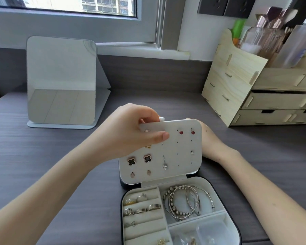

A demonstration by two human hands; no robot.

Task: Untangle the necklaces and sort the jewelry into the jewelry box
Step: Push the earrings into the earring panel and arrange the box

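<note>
While we look down at the grey desk [60,156], a frameless mirror [60,80] stands at the far left on its folded base. To its right our left hand [131,128] grips the upper left corner of the earring panel [180,149]. Its fingers [148,115] curl tightly over the top edge, and the thumb presses flat on the front face. A small white tab [162,119] sticks up from the edge just beside the knuckles.

The panel stands raised from the hinge of the open jewelry box [143,215], which lies on the desk near the front edge. On the panel we count two red studs [181,132], two dark clover studs [131,160] and two oval studs [132,175]. There is also one dangling silver earring [164,165] and one small sparkling stud [192,152]. Two more pieces [147,130] show only in part beside the thumb and palm.

In the box below, the ring rolls on the left hold three silver rings [154,206] in one row. The bracelets [182,202] overlap in the large compartment, so we cannot count them for sure. We cannot make out what lies in the front compartment.

Our right hand [210,144] reaches behind the right side of the panel. Its fingers are hidden there, so we cannot tell how they lie or what they hold.

At the far right a wooden organizer [237,82] with drawers carries makeup brushes [272,18].
</note>
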